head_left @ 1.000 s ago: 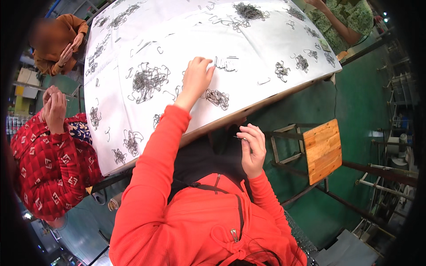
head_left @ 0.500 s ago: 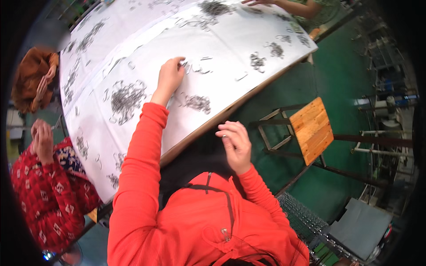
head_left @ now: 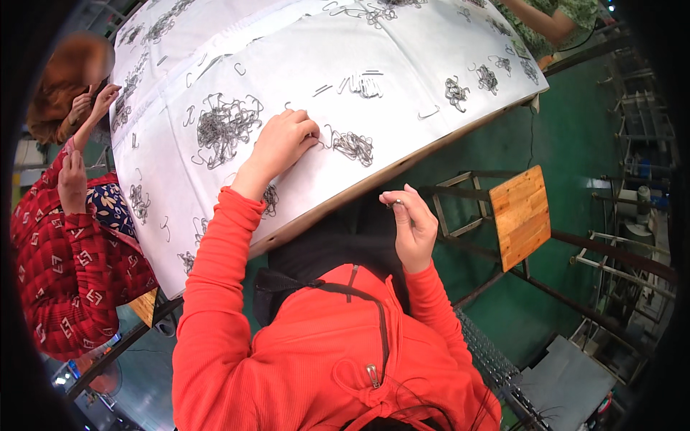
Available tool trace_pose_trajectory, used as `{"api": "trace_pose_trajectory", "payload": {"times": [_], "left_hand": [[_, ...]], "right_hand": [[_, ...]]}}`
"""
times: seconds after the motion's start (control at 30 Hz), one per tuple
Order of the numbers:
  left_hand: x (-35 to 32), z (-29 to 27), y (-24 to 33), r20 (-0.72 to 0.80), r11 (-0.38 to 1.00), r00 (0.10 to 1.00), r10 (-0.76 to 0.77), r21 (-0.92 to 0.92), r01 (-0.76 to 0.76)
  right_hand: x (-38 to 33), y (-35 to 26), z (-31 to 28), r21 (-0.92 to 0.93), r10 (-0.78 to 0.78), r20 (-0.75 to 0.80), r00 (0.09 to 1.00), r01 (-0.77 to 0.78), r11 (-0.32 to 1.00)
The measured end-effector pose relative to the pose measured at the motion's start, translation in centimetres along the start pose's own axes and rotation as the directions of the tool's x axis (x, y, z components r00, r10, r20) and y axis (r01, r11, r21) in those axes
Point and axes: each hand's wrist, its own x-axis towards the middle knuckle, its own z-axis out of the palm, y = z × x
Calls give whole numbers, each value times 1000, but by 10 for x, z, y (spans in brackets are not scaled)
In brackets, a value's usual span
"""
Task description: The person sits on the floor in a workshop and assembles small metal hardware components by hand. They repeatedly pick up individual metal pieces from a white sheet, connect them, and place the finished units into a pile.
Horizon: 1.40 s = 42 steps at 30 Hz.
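Head view looks down on a white-covered tabletop (head_left: 402,108) strewn with tangles of wire hooks. Left hand (head_left: 282,142) rests on the cover, fingers (head_left: 305,129) curled narrow, touching a small hook pile (head_left: 352,146) just beside a bigger tangle (head_left: 224,128). Right hand (head_left: 411,226) hovers off the tabletop edge, fingers pinching a small metal piece (head_left: 394,204). A wooden stool (head_left: 523,214) stands nearby.
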Motion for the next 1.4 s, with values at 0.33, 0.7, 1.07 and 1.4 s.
{"api": "trace_pose_trajectory", "payload": {"times": [0.33,0.7,1.07,1.4], "left_hand": [[-14,13,12,-141,982,990,16,190,11],[-28,23,38,-119,980,990,75,-177,-96],[2,-9,-33,-231,933,906,-354,-148,327],[17,-17,-37,-34,964,964,-262,24,263]], "right_hand": [[7,-5,5,139,70,-19,997,-67,988],[1,-4,4,118,106,-8,994,-105,987],[-2,-3,0,124,156,22,988,-157,980],[-11,-3,0,160,195,36,980,-199,967]]}}
